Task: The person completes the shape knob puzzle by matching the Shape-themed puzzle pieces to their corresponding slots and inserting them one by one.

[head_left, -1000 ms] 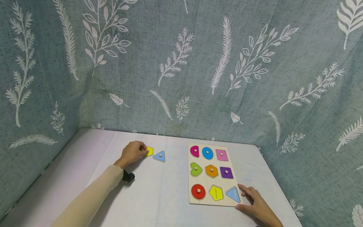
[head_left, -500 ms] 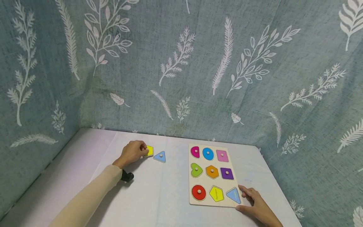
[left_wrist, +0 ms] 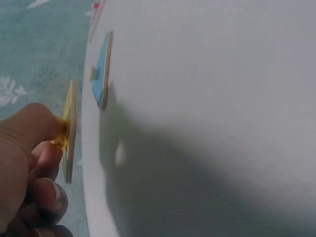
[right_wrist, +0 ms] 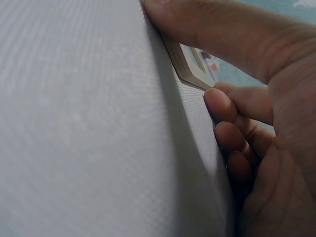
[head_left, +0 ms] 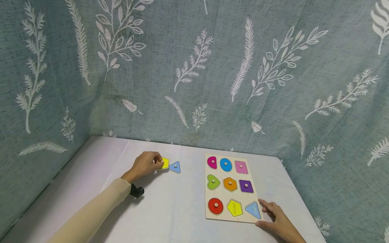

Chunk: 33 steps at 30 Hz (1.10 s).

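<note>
My left hand pinches the knob of a yellow pentagon puzzle piece. In the left wrist view the yellow piece hangs a little above the table, seen edge-on. Just right of it, a blue triangle piece with a wooden knob lies on the white cloth. My right hand holds the near right corner of the wooden puzzle board, thumb at its near edge and forefinger at its right side. In the right wrist view the board's corner shows between thumb and fingers.
Several knobbed shapes fill the board, among them a red circle and a green heart. Its pentagon slot and triangle slot hold no pieces. A leaf-patterned curtain stands behind the white table.
The yellow pentagon has risen slightly off the cloth in my left hand and shifted a touch toward the triangle. My right hand stays at the board's corner. The head view has shifted slightly.
</note>
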Motion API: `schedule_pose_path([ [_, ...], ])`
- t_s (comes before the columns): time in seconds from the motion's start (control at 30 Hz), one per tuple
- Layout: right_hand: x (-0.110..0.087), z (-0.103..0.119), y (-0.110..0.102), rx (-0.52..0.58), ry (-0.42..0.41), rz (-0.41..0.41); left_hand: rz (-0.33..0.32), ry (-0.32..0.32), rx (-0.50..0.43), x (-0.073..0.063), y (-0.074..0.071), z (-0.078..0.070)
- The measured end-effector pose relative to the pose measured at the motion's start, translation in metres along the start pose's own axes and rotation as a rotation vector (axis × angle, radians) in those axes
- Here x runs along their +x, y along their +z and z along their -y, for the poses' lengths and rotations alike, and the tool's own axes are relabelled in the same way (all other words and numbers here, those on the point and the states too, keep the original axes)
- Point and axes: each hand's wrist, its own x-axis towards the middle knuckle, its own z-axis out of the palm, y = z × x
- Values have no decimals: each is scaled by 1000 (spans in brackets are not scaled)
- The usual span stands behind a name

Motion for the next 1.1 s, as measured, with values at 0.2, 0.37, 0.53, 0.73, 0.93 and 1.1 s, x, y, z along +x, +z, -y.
schedule_pose_path([
  [0.2,2,-2,0,15,-6,12,-8,16,-11,-9,-1,-6],
  [0.37,2,-5,0,29,4,30,-5,43,-18,-16,-1,-9],
  [0.53,1,-3,0,26,15,25,3,79,-23,-20,-1,-16],
  [0.73,6,4,2,11,12,19,31,74,-10,-26,-7,-23],
  [0.93,13,6,5,24,-14,32,7,56,-9,-34,-8,-31],
  [1.1,6,-1,2,40,0,33,25,130,-33,-39,0,-41],
])
